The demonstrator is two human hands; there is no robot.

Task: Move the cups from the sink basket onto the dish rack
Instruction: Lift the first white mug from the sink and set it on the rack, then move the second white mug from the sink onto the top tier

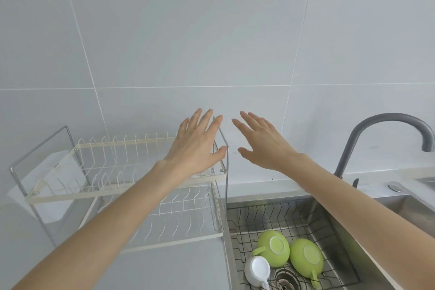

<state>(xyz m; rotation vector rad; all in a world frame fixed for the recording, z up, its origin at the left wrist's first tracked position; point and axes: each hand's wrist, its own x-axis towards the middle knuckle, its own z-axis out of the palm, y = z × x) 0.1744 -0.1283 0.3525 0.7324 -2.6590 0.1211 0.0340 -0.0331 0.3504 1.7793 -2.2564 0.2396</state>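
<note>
Two green cups (pixel 274 248) (pixel 306 258) lie upside down in the wire sink basket (pixel 270 214), with a white cup (pixel 257 271) on its side beside them at the near left. The two-tier white dish rack (pixel 122 193) stands on the counter left of the sink, and its tiers hold nothing. My left hand (pixel 197 146) hovers with fingers spread above the rack's upper right corner. Held out over the counter behind the sink, my right hand (pixel 261 141) is also spread and holds nothing. Both hands are well above the cups.
A grey curved faucet (pixel 386 125) rises at the right behind the steel sink (pixel 400 205). The drain (pixel 286 280) shows under the basket. A tiled wall stands behind. A white cloth (pixel 61 172) hangs at the rack's left end.
</note>
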